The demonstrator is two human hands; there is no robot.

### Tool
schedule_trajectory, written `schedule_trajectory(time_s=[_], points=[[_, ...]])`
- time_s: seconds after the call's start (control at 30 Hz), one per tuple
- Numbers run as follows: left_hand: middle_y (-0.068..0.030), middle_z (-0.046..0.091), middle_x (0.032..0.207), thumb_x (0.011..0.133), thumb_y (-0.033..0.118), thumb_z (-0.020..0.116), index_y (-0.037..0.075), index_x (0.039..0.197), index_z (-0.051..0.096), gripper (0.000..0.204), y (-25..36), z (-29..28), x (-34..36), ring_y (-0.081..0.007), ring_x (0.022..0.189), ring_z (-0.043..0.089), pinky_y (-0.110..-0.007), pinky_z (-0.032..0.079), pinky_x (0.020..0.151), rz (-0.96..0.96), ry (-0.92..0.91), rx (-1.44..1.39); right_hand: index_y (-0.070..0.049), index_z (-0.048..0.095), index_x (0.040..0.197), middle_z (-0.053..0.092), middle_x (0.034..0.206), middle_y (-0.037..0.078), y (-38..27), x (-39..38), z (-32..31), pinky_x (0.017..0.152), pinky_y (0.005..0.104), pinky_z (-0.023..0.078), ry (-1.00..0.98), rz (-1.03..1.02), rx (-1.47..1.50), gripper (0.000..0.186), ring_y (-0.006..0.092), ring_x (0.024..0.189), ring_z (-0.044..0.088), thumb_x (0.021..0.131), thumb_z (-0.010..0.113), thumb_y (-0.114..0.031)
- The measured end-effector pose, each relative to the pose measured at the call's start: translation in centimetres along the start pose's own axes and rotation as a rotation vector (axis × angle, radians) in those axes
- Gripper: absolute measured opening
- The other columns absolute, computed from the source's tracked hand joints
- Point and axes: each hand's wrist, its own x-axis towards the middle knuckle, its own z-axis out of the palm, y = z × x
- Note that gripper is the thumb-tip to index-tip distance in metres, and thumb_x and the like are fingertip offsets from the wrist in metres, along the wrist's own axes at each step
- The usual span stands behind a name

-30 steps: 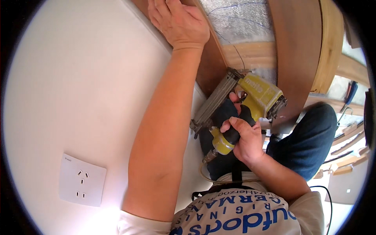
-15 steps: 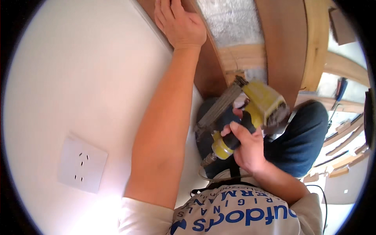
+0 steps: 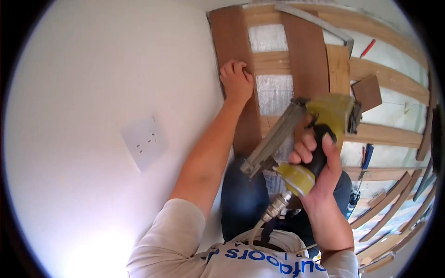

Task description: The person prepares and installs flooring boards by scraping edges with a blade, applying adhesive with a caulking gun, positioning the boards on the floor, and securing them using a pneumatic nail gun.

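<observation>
A yellow and black air nail gun (image 3: pixel 331 111) with a long grey magazine is gripped by my right hand (image 3: pixel 328 171), whose fingers wrap round its black handle. It is held up above my knees, with a metal hose fitting and pale hose running down from it toward my body. My left hand (image 3: pixel 237 81) lies on a long brown plank (image 3: pixel 230 34) set along the foot of the white wall, its fingers apart and resting on the surface. A second brown plank (image 3: pixel 308 65) runs alongside, with a gap between the two.
Pale wooden battens (image 3: pixel 384 134) cross silvery sheeting under the planks. A metal square (image 3: pixel 315 21), a red marker-like tool (image 3: pixel 368 48), a brown offcut (image 3: pixel 367 93) and a blue-handled tool (image 3: pixel 368 156) lie about. Several wood strips (image 3: pixel 389 199) are at lower right. A socket plate (image 3: pixel 144 142) is on the wall.
The view has shifted, now showing more of the planks' far end. My right hand has lifted the nail gun. My left hand stays on the plank by the wall.
</observation>
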Motion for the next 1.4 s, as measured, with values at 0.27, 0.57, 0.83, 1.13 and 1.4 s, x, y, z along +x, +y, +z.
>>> schedule_trajectory(time_s=[0.27, 0.57, 0.83, 1.13, 1.4], points=[[-0.0296, 0.052, 0.142, 0.101, 0.020, 0.052, 0.000, 0.134, 0.059, 0.039, -1.2, 1.6, 13.4, -0.0477, 0.129, 0.048, -0.055, 0.039, 0.111, 0.149, 0.093, -0.050, -0.004, 0.060, 0.113, 0.056, 0.088, -0.002, 1.8, 15.5, 7.6, 0.077, 0.0352, 0.054, -0.243, 0.122, 0.349, 0.029, 0.0117, 0.073, 0.055, 0.101, 0.065, -0.029], [-0.0343, 0.044, 0.148, 0.104, 0.025, 0.043, -0.006, 0.141, 0.051, 0.049, -1.4, 3.7, 12.1, -0.0513, 0.136, 0.041, -0.056, 0.032, 0.116, 0.161, 0.070, 0.105, -0.006, 0.041, 0.116, 0.055, 0.073, 0.001, 7.0, 26.6, 13.2, 0.048, 0.0273, 0.048, -0.041, -0.308, 0.256, 0.033, 0.0110, 0.055, 0.057, 0.094, 0.066, -0.002], [-0.0336, 0.035, 0.159, 0.107, 0.026, 0.037, -0.009, 0.152, 0.041, 0.057, -2.1, 4.3, 12.2, -0.0499, 0.149, 0.029, -0.059, 0.019, 0.123, 0.178, 0.009, 0.091, -0.002, 0.043, 0.109, 0.056, 0.070, 0.001, 6.6, 31.9, 14.8, 0.050, 0.0281, 0.049, 0.012, -0.330, 0.450, 0.029, 0.0112, 0.053, 0.057, 0.090, 0.066, -0.003], [-0.0368, 0.031, 0.159, 0.108, 0.028, 0.036, -0.010, 0.150, 0.042, 0.057, -2.6, 4.7, 11.8, -0.0521, 0.147, 0.031, -0.059, 0.023, 0.122, 0.192, 0.013, 0.073, -0.001, 0.044, 0.108, 0.057, 0.070, 0.002, 7.2, 33.4, 14.9, 0.050, 0.0284, 0.049, 0.050, -0.309, 0.453, 0.029, 0.0118, 0.054, 0.058, 0.090, 0.066, -0.005], [-0.0361, 0.032, 0.159, 0.108, 0.030, 0.034, -0.009, 0.151, 0.042, 0.059, -2.8, 4.6, 11.9, -0.0526, 0.147, 0.031, -0.060, 0.023, 0.122, 0.202, 0.028, 0.104, -0.001, 0.044, 0.106, 0.057, 0.070, 0.003, 7.6, 34.0, 15.0, 0.050, 0.0287, 0.049, 0.046, -0.289, 0.414, 0.029, 0.0122, 0.054, 0.059, 0.089, 0.067, -0.006]])
